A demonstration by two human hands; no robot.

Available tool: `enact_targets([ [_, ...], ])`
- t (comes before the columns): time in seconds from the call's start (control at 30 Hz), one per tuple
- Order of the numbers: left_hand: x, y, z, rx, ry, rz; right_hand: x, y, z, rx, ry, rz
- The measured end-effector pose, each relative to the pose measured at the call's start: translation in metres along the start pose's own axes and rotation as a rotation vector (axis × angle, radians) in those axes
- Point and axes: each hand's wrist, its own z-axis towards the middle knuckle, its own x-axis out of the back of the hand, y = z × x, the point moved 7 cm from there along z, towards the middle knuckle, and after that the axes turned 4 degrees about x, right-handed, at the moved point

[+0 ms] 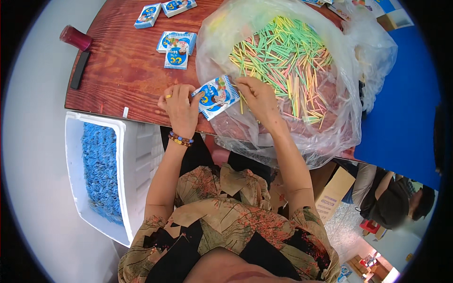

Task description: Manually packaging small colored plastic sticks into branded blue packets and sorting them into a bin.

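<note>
A blue-and-white printed packet [216, 100] is held near the table's front edge. My left hand [181, 104], with a ring and a beaded bracelet, grips the packet's left end, thumb on top. At its right end is my right hand [258, 98], fingers pinched together; what lies between them is hidden. A thin yellow stick [242, 104] shows just below those fingertips. Beyond my right hand, a large clear plastic bag [217, 35] lies opened out, holding many thin green, yellow and pink sticks [288, 52].
Several similar packets [177, 42] lie farther back on the red-brown wooden table [118, 61]. A dark red cylinder [75, 37] and a black bar [80, 70] are at its left edge. Left below stands a white foam box [123, 179] of small blue pieces. Another person [391, 200] is lower right.
</note>
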Motion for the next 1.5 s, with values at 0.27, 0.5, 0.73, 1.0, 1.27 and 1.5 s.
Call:
enact_targets([
  [0.27, 0.013, 0.008, -0.010, 0.045, -0.082, -0.561, -0.015, -0.010, -0.005, -0.061, -0.113, 0.582],
  [0.5, 0.008, 0.006, -0.016, 0.264, -0.174, -0.926, -0.020, -0.014, -0.010, -0.170, -0.228, 0.786],
  [0.73, -0.014, 0.013, -0.029, 0.524, -0.298, -1.218, -0.024, -0.014, -0.018, -0.170, -0.144, 0.836],
  [1.0, -0.021, 0.008, -0.036, 0.597, -0.161, -1.250, -0.024, -0.008, -0.025, -0.266, -0.120, 0.740],
  [1.27, -0.027, 0.009, -0.041, 0.644, -0.157, -1.372, -0.014, -0.008, -0.027, -0.256, -0.088, 0.710],
  [1.5, -0.039, 0.004, -0.043, 0.801, -0.197, -1.556, 0.027, -0.016, -0.021, 0.066, 0.047, 0.773],
])
